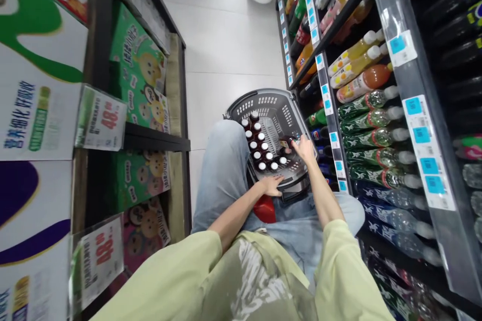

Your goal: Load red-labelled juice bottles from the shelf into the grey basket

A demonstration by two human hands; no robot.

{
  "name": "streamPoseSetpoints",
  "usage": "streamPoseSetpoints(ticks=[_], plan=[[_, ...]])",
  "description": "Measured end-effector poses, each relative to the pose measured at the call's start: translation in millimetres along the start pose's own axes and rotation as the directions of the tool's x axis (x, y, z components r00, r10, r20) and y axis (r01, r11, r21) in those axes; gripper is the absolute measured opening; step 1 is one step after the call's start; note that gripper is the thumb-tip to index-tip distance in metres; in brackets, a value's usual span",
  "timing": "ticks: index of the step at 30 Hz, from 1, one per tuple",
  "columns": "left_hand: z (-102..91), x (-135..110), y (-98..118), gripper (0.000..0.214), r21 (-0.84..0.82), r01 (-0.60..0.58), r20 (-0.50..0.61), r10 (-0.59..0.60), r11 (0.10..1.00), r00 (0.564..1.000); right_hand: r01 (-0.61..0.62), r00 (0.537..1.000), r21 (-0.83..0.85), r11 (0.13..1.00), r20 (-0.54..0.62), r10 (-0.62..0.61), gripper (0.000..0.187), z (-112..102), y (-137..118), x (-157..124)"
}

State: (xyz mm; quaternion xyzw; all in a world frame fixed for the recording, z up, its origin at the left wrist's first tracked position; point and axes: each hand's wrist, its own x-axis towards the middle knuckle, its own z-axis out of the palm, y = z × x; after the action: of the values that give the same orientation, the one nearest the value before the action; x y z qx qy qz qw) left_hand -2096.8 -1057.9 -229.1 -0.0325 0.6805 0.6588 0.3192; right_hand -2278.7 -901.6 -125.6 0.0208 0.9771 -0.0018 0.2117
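A grey plastic shopping basket stands on the shop floor in front of my knees. Several small dark bottles with white caps stand in rows along its left side. My left hand rests on the basket's near rim with its fingers curled over the edge. Inside the basket, my right hand is closed on one dark bottle lying on its side. I am crouched, with blue jeans and pale green sleeves in view.
Shelves of drink bottles with blue price tags rise close on the right. On the left a rack holds green and pink boxes and price cards. A red object lies by my leg. White tiled aisle floor runs ahead.
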Motion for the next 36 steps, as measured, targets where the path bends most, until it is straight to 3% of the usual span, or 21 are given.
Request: streamPoseSetpoints(ticks=[4,10,17,23,30,36], plan=[[4.5,-10,-8,0.083,0.260,-0.135,0.060,0.123,0.956,0.991,-0.024,0.993,0.011,1.000,0.117,0.023,0.054,32,-10,20],[0.5,-9,-6,0.101,0.155,-0.066,0.055,0.058,0.986,0.997,-0.096,0.965,0.003,0.995,0.247,0.092,0.043,66,-14,33],[2.5,-11,-11,0.090,0.362,-0.119,0.157,0.065,0.924,0.985,-0.182,0.936,0.003,0.983,0.307,0.173,0.039,85,-19,52],[-1.0,-15,-12,0.089,0.404,-0.159,0.194,0.086,0.901,0.977,-0.232,0.929,0.041,0.972,0.306,0.208,0.038,99,-34,55],[-4.5,-15,-12,0.096,0.583,-0.266,0.286,0.113,0.768,0.952,-0.269,0.929,0.108,0.957,0.292,0.228,0.036,122,-43,53],[-4.5,-17,-5,0.100,0.757,-0.325,0.376,0.029,0.566,0.926,-0.339,0.926,0.163,0.927,0.230,0.299,0.046,137,-37,50]])
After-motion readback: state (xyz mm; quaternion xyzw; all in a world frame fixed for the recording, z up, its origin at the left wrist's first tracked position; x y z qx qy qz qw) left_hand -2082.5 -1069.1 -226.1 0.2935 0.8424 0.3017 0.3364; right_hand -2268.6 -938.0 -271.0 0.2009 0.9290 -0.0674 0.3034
